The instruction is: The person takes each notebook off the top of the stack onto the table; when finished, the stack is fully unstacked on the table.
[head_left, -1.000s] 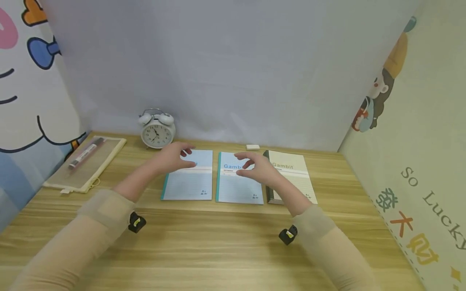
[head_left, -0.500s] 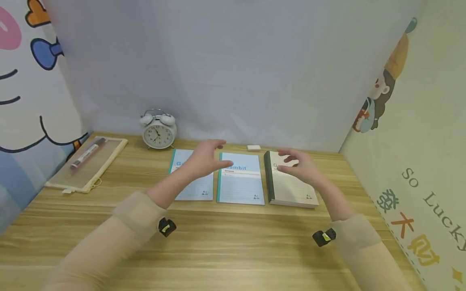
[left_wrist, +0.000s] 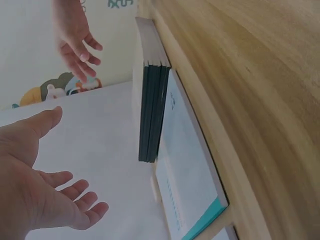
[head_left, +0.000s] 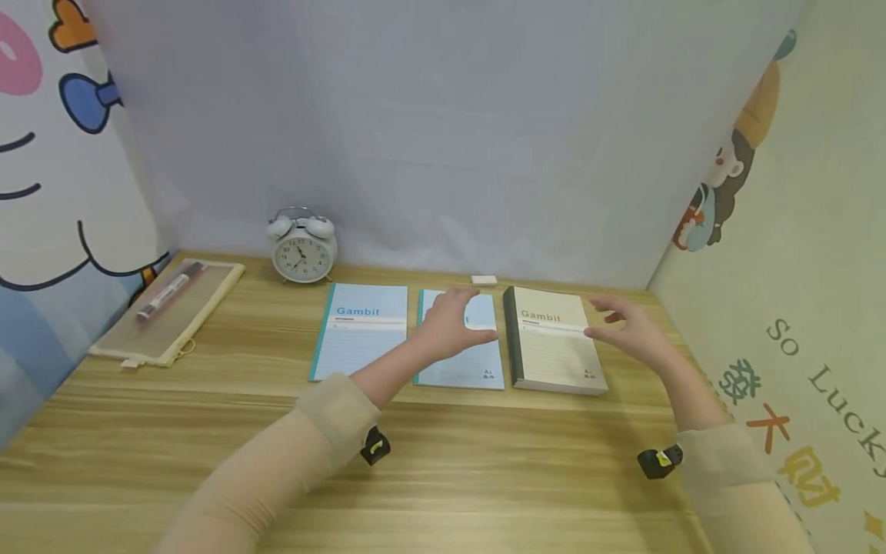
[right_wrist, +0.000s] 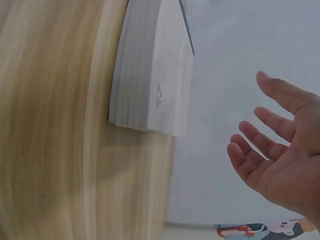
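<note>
Three notebook places line the back of the table. A blue notebook (head_left: 360, 331) lies at left and another blue notebook (head_left: 460, 373) in the middle, both with teal spines. To their right is a stack of cream notebooks (head_left: 557, 346) with dark spines; its layered page edges (right_wrist: 132, 75) show in the right wrist view. My left hand (head_left: 450, 327) hovers over the middle blue notebook, thumb and fingers spread, holding nothing, and covers part of its title. My right hand (head_left: 631, 331) is raised just right of the cream stack, fingers loosely bent and apart from it, also holding nothing.
A white twin-bell alarm clock (head_left: 303, 250) stands at the back left. Left of it lies a mesh zip pouch (head_left: 201, 315) with a marker (head_left: 169, 292) showing in it. A white eraser (head_left: 484, 281) lies behind the notebooks. Walls border the table at back and sides.
Both hands have moved to the right: the left from over the left blue notebook to the middle one, the right from the middle blue notebook past the cream stack. The notebooks stay on the table.
</note>
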The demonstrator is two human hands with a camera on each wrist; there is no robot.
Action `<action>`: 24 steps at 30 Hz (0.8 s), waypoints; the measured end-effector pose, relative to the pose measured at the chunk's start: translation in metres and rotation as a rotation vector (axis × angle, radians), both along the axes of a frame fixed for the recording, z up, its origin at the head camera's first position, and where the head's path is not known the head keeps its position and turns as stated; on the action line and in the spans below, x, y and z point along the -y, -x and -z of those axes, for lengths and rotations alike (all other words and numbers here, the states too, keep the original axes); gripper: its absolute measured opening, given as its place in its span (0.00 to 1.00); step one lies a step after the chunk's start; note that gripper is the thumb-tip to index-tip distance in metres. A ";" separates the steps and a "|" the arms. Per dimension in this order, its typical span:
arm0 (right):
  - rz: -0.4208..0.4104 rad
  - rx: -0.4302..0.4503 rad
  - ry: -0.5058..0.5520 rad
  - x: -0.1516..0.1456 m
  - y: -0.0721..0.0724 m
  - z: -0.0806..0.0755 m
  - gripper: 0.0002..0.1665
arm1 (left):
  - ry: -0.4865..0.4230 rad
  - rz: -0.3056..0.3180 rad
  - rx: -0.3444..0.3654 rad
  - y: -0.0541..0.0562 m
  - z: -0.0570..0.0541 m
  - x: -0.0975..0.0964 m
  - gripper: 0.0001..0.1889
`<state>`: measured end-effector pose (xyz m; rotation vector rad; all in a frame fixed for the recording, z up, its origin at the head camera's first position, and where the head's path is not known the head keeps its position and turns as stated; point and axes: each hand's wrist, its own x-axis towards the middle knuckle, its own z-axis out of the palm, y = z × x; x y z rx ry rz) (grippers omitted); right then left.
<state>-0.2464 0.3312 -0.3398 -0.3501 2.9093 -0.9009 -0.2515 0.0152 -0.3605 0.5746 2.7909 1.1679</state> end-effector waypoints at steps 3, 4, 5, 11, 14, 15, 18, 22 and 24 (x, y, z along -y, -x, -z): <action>-0.002 -0.009 -0.032 -0.009 0.002 0.008 0.39 | -0.010 0.020 0.008 0.003 0.010 -0.012 0.44; -0.002 -0.008 -0.041 -0.011 0.003 0.011 0.40 | -0.009 0.025 0.011 0.005 0.014 -0.015 0.44; 0.000 -0.008 -0.048 -0.014 0.004 0.014 0.40 | -0.008 0.029 0.018 0.006 0.017 -0.019 0.45; 0.020 0.027 -0.037 -0.027 0.008 0.033 0.42 | 0.016 0.051 0.073 0.011 0.034 -0.037 0.47; 0.026 0.055 -0.003 -0.030 0.008 0.041 0.44 | 0.026 0.062 0.099 0.012 0.042 -0.045 0.50; 0.026 0.063 0.008 -0.031 0.008 0.044 0.44 | 0.030 0.065 0.106 0.012 0.044 -0.047 0.50; 0.037 0.091 0.031 -0.032 0.009 0.052 0.46 | 0.044 0.069 0.111 0.012 0.049 -0.052 0.51; 0.046 0.104 0.007 -0.028 0.011 0.060 0.48 | 0.054 0.074 0.113 0.013 0.054 -0.058 0.51; 0.047 0.105 -0.011 -0.024 0.012 0.062 0.48 | 0.067 0.077 0.110 0.013 0.056 -0.060 0.51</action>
